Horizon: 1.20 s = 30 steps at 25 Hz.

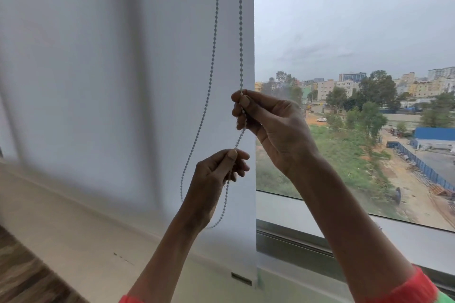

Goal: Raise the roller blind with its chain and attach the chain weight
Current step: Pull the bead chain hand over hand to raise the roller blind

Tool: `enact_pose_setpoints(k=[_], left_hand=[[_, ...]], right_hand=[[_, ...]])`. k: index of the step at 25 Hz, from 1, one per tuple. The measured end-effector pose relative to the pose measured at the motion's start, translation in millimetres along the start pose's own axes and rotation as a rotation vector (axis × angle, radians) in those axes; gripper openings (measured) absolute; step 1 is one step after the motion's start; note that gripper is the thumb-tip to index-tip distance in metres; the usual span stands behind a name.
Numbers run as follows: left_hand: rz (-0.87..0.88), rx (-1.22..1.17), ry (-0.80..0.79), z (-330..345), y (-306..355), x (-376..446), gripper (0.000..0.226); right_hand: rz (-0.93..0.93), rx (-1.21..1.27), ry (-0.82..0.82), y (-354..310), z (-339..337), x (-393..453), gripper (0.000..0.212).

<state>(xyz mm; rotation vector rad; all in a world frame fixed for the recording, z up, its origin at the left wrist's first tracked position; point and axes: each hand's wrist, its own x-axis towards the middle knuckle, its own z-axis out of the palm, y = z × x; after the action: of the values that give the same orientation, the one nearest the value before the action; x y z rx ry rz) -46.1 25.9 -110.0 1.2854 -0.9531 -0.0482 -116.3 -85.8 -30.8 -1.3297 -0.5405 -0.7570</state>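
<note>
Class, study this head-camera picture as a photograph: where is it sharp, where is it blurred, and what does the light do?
Head view: the bead chain and both hands, left hand and right hand, read fairly sharp; the roller blind is soft, with smeared vertical shadow bands; flat overcast daylight comes through the window glass, which shows faint hazy reflections; wide-angle bending tilts the sill.

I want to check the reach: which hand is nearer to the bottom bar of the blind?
Left. The left hand grips the chain lower down, nearer the bottom bar of the blind. The right hand pinches the same strand higher up, farther away.
</note>
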Motion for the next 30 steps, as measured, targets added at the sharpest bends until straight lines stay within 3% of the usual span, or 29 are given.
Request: enact_pose_setpoints(k=[4, 9, 13, 21, 24, 30], left_hand=[[-0.009, -0.071, 0.028, 1, 26, 21, 0.031], [0.171, -0.233, -0.024, 14, 95, 59, 0.034], [0.237, -0.212, 0.013, 28, 120, 71, 0.026], [0.258, -0.200, 0.036, 28, 77, 51, 0.032], [0.186, -0.185, 0.033, 26, 48, 34, 0.029], [0.047, -0.220, -0.002, 35, 9, 2, 0.025]], right_hand=[[-0.024, -0.108, 0.029, 9, -8, -16, 0.014], [-0.028, -0.286, 0.078, 28, -14, -39, 0.020], [0.022, -0.331, 0.087, 43, -18, -56, 0.022], [0.258, -0.241, 0.131, 39, -36, -55, 0.014], [0.188, -0.202, 0.105, 15, -36, -33, 0.026], [0.041, -0.152, 0.030, -31, -6, 31, 0.027]])
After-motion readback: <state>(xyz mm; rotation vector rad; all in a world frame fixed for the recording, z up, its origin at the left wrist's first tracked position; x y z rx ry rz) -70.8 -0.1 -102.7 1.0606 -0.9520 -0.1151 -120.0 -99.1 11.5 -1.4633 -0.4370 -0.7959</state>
